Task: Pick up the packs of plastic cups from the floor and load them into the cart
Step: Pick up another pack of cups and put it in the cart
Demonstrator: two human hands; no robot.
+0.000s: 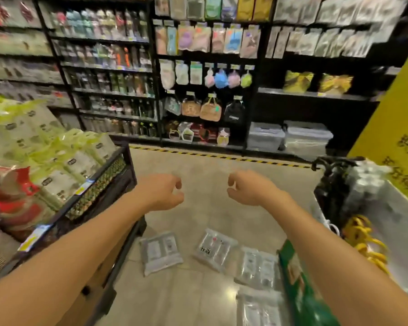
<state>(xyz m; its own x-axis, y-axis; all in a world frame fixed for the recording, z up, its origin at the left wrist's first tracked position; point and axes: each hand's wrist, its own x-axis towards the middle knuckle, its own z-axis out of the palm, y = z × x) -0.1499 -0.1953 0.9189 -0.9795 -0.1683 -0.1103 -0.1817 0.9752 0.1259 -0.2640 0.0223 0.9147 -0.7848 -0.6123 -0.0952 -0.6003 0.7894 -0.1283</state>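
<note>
Several clear packs of plastic cups lie flat on the tiled floor: one point(160, 252) at the left, one point(214, 249) in the middle, one point(258, 267) to its right and one point(259, 309) nearest me. My left hand point(161, 192) and my right hand point(246, 188) hover side by side in the air above them, fingers loosely curled, holding nothing. The black cart point(327, 184) stands at the right with clear packs point(363, 184) stacked in it. Its lower part is hidden behind my right arm.
A low display table point(108, 182) stacked with green and white bags stands at the left. Black shelving full of goods lines the back, behind a yellow-black floor stripe point(222, 156). A yellow sign point(396, 137) stands far right. A green object point(299, 283) and yellow items point(363, 241) sit by the cart.
</note>
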